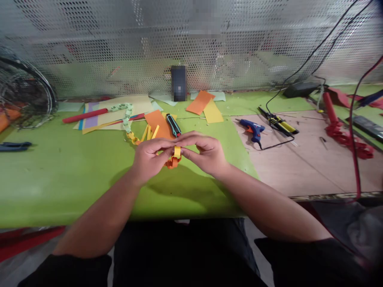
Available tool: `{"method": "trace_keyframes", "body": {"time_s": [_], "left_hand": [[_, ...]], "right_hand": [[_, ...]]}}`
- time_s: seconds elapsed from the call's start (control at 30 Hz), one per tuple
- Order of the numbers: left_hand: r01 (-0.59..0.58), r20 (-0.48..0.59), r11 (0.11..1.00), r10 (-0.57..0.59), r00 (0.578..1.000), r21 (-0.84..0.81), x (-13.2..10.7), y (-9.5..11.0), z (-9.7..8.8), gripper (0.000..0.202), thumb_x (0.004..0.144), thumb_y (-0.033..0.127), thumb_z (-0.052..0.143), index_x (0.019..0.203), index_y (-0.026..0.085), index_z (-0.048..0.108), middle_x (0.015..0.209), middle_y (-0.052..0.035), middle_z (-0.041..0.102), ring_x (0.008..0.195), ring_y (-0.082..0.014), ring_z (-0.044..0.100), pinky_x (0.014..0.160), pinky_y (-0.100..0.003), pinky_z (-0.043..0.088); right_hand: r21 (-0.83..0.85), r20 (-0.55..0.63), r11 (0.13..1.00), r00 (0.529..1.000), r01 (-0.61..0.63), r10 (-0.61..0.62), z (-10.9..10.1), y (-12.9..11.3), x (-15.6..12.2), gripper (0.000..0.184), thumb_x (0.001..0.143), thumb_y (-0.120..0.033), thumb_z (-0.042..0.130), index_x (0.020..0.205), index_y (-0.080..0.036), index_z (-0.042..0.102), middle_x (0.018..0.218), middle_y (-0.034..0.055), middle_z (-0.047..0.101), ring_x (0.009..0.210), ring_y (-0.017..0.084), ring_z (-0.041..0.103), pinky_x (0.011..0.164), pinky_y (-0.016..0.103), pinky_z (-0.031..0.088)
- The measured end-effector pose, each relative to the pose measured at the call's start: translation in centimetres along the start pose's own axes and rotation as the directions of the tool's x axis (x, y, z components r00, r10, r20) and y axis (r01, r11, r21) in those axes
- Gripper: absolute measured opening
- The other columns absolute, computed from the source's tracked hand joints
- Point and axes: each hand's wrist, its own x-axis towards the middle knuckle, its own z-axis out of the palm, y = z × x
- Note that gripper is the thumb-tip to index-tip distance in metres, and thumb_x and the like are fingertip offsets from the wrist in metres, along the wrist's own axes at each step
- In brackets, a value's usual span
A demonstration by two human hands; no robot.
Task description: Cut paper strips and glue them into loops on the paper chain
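Note:
Between my two hands is a yellow paper strip (177, 152) bent into a loop, linked to an orange paper chain (172, 162) that hangs below it. My left hand (151, 157) pinches the loop from the left, thumb and fingers together. From the other side my right hand (206, 153) pinches it too, with the fingertips of both hands meeting at the top. Loose yellow paper strips (149, 132) lie just behind my left hand. The chain's yellow and pale green links (127, 119) run back across the table. A utility knife (173, 125) rests on orange paper (157, 122) beyond my hands.
A blue glue gun (252, 128) and yellow-black pliers (281, 124) lie on a wooden board to the right, with a cable across them. Stacked coloured sheets (119, 109) and a red roll (85, 115) are at back left. A perforated metal panel (119, 52) stands behind.

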Motion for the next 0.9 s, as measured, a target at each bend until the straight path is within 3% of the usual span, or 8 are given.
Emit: {"method": "trace_keyframes", "body": {"time_s": [0.2, 0.63, 0.8, 0.9], "left_hand": [[-0.010, -0.032, 1.000, 0.011, 0.999, 0.016, -0.23, -0.28, 0.31, 0.011, 0.097, 0.033, 0.080, 0.103, 0.026, 0.087, 0.107, -0.0079, 0.086, 0.091, -0.0204, 0.081, 0.085, -0.037, 0.068], [-0.105, -0.066, 0.989, 0.113, 0.991, 0.106, -0.17, 0.68, 0.55, 0.010, 0.098, 0.027, 0.077, 0.101, 0.027, 0.086, 0.102, -0.0062, 0.086, 0.089, -0.0203, 0.081, 0.082, -0.036, 0.068], [-0.177, -0.061, 0.976, 0.186, 0.981, 0.128, -0.20, 0.63, 0.53, 0.018, 0.096, 0.015, 0.075, 0.103, 0.027, 0.086, 0.102, -0.0047, 0.086, 0.088, -0.0188, 0.081, 0.080, -0.034, 0.067], [-0.200, -0.059, 0.967, 0.211, 0.976, 0.160, -0.23, 0.66, 0.60, 0.019, 0.095, 0.011, 0.074, 0.099, 0.026, 0.086, 0.099, -0.0040, 0.086, 0.086, -0.0179, 0.081, 0.078, -0.032, 0.067]], "right_hand": [[0.035, -0.038, 0.999, 0.999, -0.036, 0.038, 0.55, -0.23, -0.23, 0.008, 0.096, -0.034, 0.083, 0.103, -0.030, 0.085, 0.113, 0.0057, 0.081, 0.112, 0.023, 0.076, 0.106, 0.047, 0.062], [0.037, -0.041, 0.999, 0.999, 0.001, 0.001, 0.84, -0.25, -0.57, 0.008, 0.099, -0.032, 0.080, 0.107, -0.028, 0.081, 0.115, 0.0071, 0.079, 0.112, 0.024, 0.075, 0.105, 0.047, 0.061], [-0.070, 0.020, 0.991, 0.994, 0.113, -0.112, 0.40, -0.61, -0.44, 0.022, 0.100, -0.021, 0.077, 0.120, -0.030, 0.081, 0.118, 0.0078, 0.079, 0.115, 0.024, 0.075, 0.104, 0.046, 0.062], [-0.134, 0.027, 0.982, 0.992, 0.129, -0.127, 0.23, -0.82, -0.34, 0.018, 0.100, -0.023, 0.076, 0.115, -0.030, 0.083, 0.117, 0.0080, 0.081, 0.111, 0.024, 0.077, 0.101, 0.046, 0.064]]}}
